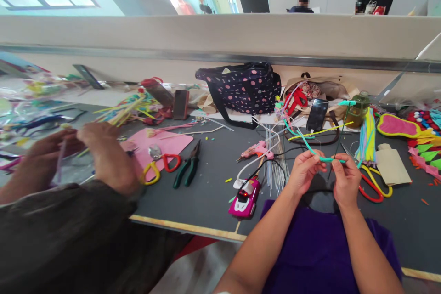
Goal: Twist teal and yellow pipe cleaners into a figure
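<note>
My left hand (308, 171) pinches a turquoise pipe cleaner (325, 159), which lies bent between my two hands. Its long end rises from my left fingers toward a pastel bundle at the back. My right hand (346, 179) is closed on the other end, thumb against fingertips. A thin dark green stem (341, 135) with a turquoise tip passes by my right fingers; whether they grip it I cannot tell. Just right of that hand lie scissors (374, 188) with red and yellow handles. A bunch of striped pipe cleaners (368, 140) stands behind them.
Left of my arms are a pink glue gun (258, 149), clear glue sticks (275, 170) and a magenta power strip (244, 200). Pliers (188, 165) lie farther left, near a co-worker's hands (96, 138). A patterned bag (244, 87) and a phone (317, 115) are at the back.
</note>
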Demonstrator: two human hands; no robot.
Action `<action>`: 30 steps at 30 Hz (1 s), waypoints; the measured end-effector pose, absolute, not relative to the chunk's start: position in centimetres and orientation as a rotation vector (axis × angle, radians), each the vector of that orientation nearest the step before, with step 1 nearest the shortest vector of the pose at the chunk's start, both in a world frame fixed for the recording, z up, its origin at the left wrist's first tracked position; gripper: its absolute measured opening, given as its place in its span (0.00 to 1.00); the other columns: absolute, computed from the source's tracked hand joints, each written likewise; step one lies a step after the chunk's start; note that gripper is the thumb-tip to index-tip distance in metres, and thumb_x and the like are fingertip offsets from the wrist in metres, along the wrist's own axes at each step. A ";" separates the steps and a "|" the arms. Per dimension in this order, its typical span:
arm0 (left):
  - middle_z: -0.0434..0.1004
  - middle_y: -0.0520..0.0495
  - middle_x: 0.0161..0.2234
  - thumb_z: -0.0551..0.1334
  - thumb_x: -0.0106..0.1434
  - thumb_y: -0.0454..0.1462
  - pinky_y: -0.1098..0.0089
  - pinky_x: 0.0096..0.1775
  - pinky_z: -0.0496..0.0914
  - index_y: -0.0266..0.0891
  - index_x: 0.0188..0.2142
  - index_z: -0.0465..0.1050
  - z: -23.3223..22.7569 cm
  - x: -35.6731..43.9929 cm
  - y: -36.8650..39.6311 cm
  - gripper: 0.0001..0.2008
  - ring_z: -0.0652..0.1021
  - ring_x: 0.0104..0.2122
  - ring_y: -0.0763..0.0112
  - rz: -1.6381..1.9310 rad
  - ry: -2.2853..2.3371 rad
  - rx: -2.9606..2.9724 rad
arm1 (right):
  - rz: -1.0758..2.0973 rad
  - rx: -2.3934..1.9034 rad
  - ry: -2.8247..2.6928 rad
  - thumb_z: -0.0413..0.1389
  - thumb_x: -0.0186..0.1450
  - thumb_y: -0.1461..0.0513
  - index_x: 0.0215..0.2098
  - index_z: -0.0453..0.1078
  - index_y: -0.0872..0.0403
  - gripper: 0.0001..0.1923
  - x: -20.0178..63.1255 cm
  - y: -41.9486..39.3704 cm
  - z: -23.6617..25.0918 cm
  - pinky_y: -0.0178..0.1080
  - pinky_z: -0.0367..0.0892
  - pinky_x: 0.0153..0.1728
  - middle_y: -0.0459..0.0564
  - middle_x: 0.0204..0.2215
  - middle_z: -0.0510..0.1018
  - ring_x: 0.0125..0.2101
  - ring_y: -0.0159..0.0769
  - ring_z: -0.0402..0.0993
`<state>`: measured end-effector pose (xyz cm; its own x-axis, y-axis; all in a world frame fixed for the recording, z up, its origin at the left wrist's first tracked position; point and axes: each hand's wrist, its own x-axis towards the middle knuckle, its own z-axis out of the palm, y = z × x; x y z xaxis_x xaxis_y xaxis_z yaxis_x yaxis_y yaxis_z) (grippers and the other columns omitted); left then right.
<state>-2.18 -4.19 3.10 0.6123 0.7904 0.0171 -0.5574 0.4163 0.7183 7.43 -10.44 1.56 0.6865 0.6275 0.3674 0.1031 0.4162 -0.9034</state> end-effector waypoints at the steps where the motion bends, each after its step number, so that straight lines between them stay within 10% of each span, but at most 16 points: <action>1: 0.71 0.49 0.29 0.70 0.50 0.40 0.75 0.27 0.72 0.32 0.30 0.74 3.1 -2.2 -4.2 0.13 0.73 0.24 0.78 0.862 0.355 0.757 | 0.378 -1.109 -0.779 0.60 0.60 0.57 0.33 0.71 0.53 0.08 7.4 -10.4 1.6 0.33 0.63 0.29 0.45 0.30 0.72 0.28 0.29 0.67; 30: 0.72 0.48 0.31 0.70 0.51 0.42 0.76 0.24 0.70 0.33 0.31 0.74 3.2 -2.3 -4.0 0.14 0.73 0.25 0.76 0.854 0.374 0.797 | 0.426 -1.108 -0.767 0.60 0.59 0.56 0.34 0.70 0.54 0.09 7.5 -10.3 1.6 0.33 0.64 0.28 0.45 0.29 0.73 0.26 0.30 0.68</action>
<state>-2.35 -4.03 3.20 0.6168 0.7870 0.0125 -0.5244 0.3991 0.7521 7.51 -10.29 1.59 0.6753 0.6564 0.3364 0.0609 0.4049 -0.9123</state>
